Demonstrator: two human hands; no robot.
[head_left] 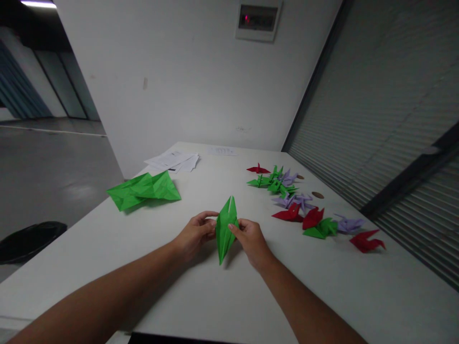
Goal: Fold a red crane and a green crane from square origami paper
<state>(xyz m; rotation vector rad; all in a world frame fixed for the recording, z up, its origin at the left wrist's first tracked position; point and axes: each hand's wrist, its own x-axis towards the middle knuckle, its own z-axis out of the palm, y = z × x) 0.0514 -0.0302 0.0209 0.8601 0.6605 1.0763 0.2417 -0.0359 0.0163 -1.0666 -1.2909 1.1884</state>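
Observation:
A folded green origami paper (225, 234), a long diamond with pointed ends, stands tilted above the white table in front of me. My right hand (251, 239) pinches its right edge, thumb pressed on the front and fingers behind. At the left edge, my left hand (197, 233) is closed with bent fingers against the paper; its fingertips are partly hidden behind it. A narrow slit shows near the paper's upper tip. Creased green paper sheets (145, 190) lie on the table, farther off to the left.
Folded cranes in red (367, 241), green (275, 181) and purple (348, 223) spread along the table's right side. Printed sheets (174, 160) lie at the back left. A black-lined bin (30, 241) stands left of the table (222, 306). Blinds (390, 129) border the right.

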